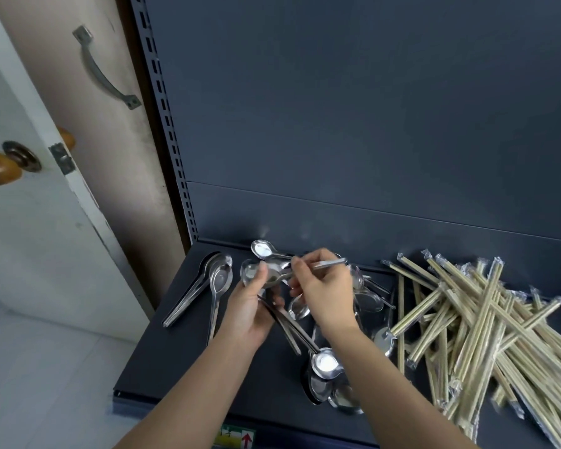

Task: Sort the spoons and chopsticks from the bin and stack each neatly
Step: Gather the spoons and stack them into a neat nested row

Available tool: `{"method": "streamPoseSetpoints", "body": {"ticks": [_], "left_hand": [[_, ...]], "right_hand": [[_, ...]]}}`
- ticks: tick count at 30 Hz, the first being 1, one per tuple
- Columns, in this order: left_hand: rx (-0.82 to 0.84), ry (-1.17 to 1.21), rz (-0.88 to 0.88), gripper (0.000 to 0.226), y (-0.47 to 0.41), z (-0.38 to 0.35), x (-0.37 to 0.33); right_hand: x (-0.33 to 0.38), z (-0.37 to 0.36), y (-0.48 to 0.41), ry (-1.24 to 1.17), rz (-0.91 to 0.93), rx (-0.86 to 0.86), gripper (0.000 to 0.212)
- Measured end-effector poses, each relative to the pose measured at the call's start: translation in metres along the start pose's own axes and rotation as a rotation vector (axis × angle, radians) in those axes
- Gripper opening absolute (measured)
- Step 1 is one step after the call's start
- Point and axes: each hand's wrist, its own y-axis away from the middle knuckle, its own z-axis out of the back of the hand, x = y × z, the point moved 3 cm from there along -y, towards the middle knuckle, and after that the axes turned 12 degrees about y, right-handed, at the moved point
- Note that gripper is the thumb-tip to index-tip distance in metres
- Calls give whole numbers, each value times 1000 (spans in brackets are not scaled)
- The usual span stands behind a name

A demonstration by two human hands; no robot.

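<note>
I see a fan of shiny steel spoons (274,273) in the left grip (250,306), its fingers curled round their thin handles and the rounded bowls up. The right grip (324,293) pinches one flat spoon handle (332,263) just above that bunch. Nested spoons (219,281) lie to the left on the dark matte metal shelf (175,351), and loose spoons (326,364) sprawl under the wrists. To their right, pale wooden chopsticks (467,319) in clear crinkled wrappers lie criss-crossed. A white door (30,238) stands far left.
</note>
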Motion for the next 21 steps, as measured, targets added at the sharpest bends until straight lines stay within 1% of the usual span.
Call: {"method": "streamPoseSetpoints", "body": {"ticks": [2,3,4,6,7,8,9,10,12,13,14,15,17,18,19,20,21], "left_hand": [[-34,32,-9,15,-3,-1,0],[-67,43,-20,19,-4,-1,-2],[-96,62,-26,22,-5,0,-5],[-114,125,-28,26,-7,1,-10],[-106,149,-38,27,-8,2,-13],[-105,160,-51,28,-8,3,-15],[-116,168,-56,28,-8,4,-16],[-131,170,-53,26,-9,6,-16],[-152,122,-27,16,-10,10,-14],[-164,88,-18,12,-12,13,-13],[-178,62,-20,17,-13,16,-11],[-194,46,-26,22,-15,19,-10],[-195,8,-45,15,-15,21,-9],[-193,-20,-48,12,-14,20,-9],[-193,-48,-49,12,-12,19,-9],[-194,-73,-57,14,-10,18,-9],[-191,-100,-62,16,-10,18,-10]], "right_hand": [[2,-3,6,-84,-8,147,30],[4,-1,8,-96,-12,202,38],[3,3,8,-92,-16,213,49],[-5,17,1,-110,-50,103,69],[-10,25,-4,-111,-80,35,72],[-17,31,-8,-72,-112,-19,69],[-24,34,-12,63,-119,-44,62],[-32,35,-16,309,-103,-18,53],[-49,28,-18,819,-81,192,31],[-52,22,-14,968,-77,308,21],[-54,16,-10,1053,-63,389,20],[-55,11,-7,1103,-34,427,26],[-51,4,-5,1216,21,439,37],[-49,2,-5,1259,37,442,39],[-47,1,-7,1264,45,439,37],[-47,2,-10,1214,35,420,33],[-45,5,-13,1114,14,385,27]]}}
